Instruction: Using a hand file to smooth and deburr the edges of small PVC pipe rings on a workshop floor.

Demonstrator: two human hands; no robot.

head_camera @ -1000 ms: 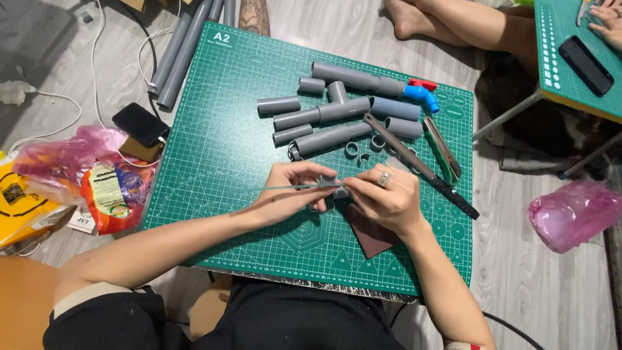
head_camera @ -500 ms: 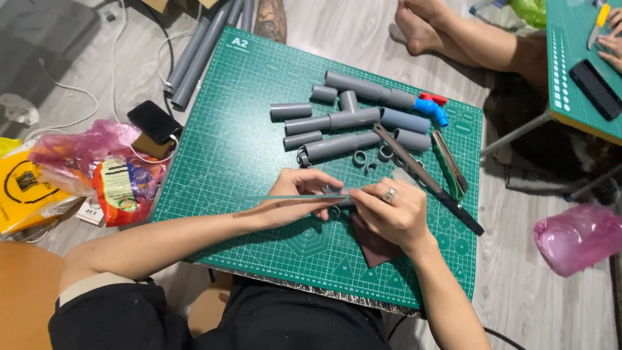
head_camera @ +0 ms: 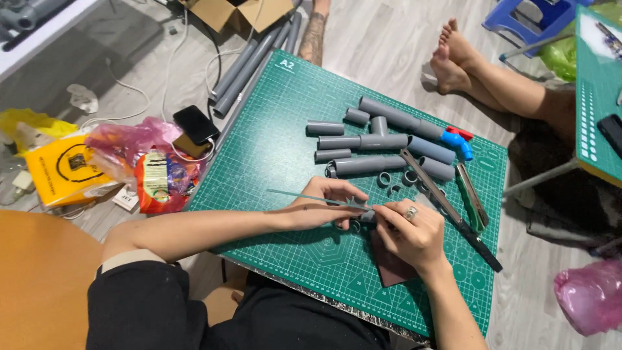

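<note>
while both hands (head_camera: 369, 217) clamp one thin file (head_camera: 311, 197), two loose rings (head_camera: 396, 177) lie nearby.

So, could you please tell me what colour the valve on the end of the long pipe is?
The valve is blue with a red handle, seen in the head view.

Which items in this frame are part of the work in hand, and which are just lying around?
In use:
- left hand and right hand, both on a thin grey strip
- small grey pipe piece between the hands
- green cutting mat
- brown sheet under the right hand

Lying about:
- grey pipe sections
- blue valve
- hacksaw
- black phone
- pink bags
</note>
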